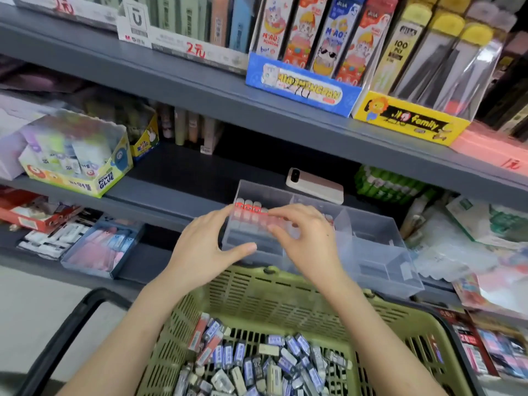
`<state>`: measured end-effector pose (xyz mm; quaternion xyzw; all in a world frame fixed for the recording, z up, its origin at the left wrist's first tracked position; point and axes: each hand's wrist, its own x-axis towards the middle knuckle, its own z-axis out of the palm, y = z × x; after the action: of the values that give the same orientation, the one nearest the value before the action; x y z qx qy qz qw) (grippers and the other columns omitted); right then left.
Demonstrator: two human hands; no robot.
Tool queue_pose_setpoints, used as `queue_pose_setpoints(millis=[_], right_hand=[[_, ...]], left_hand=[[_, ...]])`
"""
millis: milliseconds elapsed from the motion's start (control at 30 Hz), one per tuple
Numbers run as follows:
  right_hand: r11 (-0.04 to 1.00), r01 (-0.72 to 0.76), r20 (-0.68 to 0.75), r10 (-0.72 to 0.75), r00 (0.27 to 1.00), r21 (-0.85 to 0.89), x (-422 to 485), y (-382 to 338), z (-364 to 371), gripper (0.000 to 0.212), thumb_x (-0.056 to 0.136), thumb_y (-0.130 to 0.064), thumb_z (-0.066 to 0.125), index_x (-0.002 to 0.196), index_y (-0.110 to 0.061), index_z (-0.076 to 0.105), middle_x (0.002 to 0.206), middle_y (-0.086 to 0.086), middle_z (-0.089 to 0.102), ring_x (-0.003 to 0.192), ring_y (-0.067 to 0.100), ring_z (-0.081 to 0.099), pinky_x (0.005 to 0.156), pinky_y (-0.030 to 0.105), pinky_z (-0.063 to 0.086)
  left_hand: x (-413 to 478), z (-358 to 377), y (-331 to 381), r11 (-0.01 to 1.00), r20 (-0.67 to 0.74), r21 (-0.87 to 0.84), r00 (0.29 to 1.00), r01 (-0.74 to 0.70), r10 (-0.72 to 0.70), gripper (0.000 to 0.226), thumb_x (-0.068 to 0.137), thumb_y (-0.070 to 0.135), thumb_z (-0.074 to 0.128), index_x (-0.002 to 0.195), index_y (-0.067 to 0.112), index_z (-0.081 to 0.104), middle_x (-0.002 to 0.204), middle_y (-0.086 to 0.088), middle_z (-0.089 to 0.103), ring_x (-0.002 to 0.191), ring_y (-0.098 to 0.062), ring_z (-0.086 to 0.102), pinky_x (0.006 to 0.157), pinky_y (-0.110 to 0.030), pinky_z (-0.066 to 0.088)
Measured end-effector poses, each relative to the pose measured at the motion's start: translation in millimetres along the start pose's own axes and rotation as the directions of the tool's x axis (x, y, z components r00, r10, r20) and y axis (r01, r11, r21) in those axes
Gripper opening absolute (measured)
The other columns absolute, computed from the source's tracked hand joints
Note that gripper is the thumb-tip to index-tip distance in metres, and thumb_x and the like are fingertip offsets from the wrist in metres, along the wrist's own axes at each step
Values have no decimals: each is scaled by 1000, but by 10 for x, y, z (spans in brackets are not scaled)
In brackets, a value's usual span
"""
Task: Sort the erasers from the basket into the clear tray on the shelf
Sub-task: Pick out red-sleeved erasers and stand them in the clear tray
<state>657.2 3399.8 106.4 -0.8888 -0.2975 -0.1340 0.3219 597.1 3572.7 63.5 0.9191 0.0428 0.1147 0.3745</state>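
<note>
At 12 o'clock from the basket (pixel 285 284), left hand (pixel 205 241), spread, braces the tray (pixel 377 247); right hand (pixel 308 238) curls over upright erasers (pixel 248 207), pinch unclear. Loose erasers (pixel 257 364) lie at 6 o'clock, equally near both.

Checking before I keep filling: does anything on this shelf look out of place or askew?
Yes, one thing: a pale rectangular smartphone lies flat on the dark grey metal shelf, just behind the clear plastic compartment tray. Among the stationery it looks like someone's belonging rather than stock. Nothing appears spilled or damaged.
</note>
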Motion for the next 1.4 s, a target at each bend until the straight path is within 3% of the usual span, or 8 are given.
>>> queue_pose_setpoints(millis=[133, 333, 633, 700, 767, 867, 1067, 1400], right_hand=[[980, 10, 22, -15, 1000, 197, -788, 64, 4, 13, 84, -25, 64, 89, -15, 72, 84, -10, 66, 77, -1, 54, 73, 19, 46], [996, -79, 554, 38, 832, 51, -1548, 270, 873, 29, 88, -26, 62, 114, -15, 66, 115, 2, 66, 107, 18, 57, 93, 30, 42], [965, 135, 587, 25, 809, -227, -1577, 290, 1772, 29, 84, -22, 63, 112, -16, 63, 113, 4, 53, 103, 23, 44, 84, 38, 42], [990, 21, 521, 57, 852, -141, -1626, 318, 1758, 20, 86, -22, 62, 104, -12, 64, 103, 2, 57, 95, 19, 47, 81, 36, 44], [948, -315, 432, 271, 860, 31, -1615, 275, 1706, 15, 88, -26, 61, 96, -13, 62, 88, -3, 60, 78, 11, 52, 69, 28, 48], [679, -683, 496, 511, 702, 268, -1478, 187, 1751, 17, 90, -23, 60, 102, -12, 58, 85, -5, 62, 66, 6, 54, 55, 19, 44], [849, -528, 526, 454, 719, -12, -1333, 84, 2009, 21, 85, -15, 58, 105, -7, 57, 100, 12, 64, 98, 28, 53, 78, 36, 47], [615, -733, 563, 510, 650, 289, -1371, -10, 1739, 6, 87, -17, 64, 87, -12, 60, 72, 2, 65, 60, 15, 53, 52, 22, 42]], left_hand=[[-264, -43, -13, 999, -51, 34, 998, -42, 43, 62, 83, 52, 59, 136, 24, 46, 132, 6, 55, 123, -17, 50, 94, -30, 37], [-604, -104, -12, 1000, -112, -13, 993, 22, -23, 49, 87, 34, 63, 132, 16, 52, 130, 2, 57, 122, -14, 50, 102, -30, 35], [-774, -146, -43, 992, -198, -116, 977, 55, -77, 36, 85, 35, 63, 116, 19, 63, 114, 14, 58, 108, 2, 51, 92, -3, 30], [-762, -143, -55, 990, -212, -131, 974, 57, -84, 30, 87, 27, 66, 116, 19, 63, 114, 13, 59, 108, 0, 52, 90, 0, 30], [-756, -140, -67, 986, -211, -157, 973, 59, -92, 29, 87, 26, 66, 115, 20, 62, 114, 12, 60, 108, -2, 54, 92, -4, 32], [-756, -147, -61, 972, -204, -220, 971, 79, -125, 32, 82, 36, 61, 112, 27, 61, 114, 13, 62, 108, 1, 54, 94, -12, 37], [-746, -156, -69, 981, -208, -193, 976, 29, -70, 27, 81, 34, 59, 107, 25, 62, 108, 14, 61, 105, 1, 55, 93, -11, 37], [-754, -165, -59, 990, -225, -142, 974, -18, -15, 29, 82, 28, 60, 105, 12, 66, 108, 3, 63, 106, -12, 57, 96, -26, 42]])
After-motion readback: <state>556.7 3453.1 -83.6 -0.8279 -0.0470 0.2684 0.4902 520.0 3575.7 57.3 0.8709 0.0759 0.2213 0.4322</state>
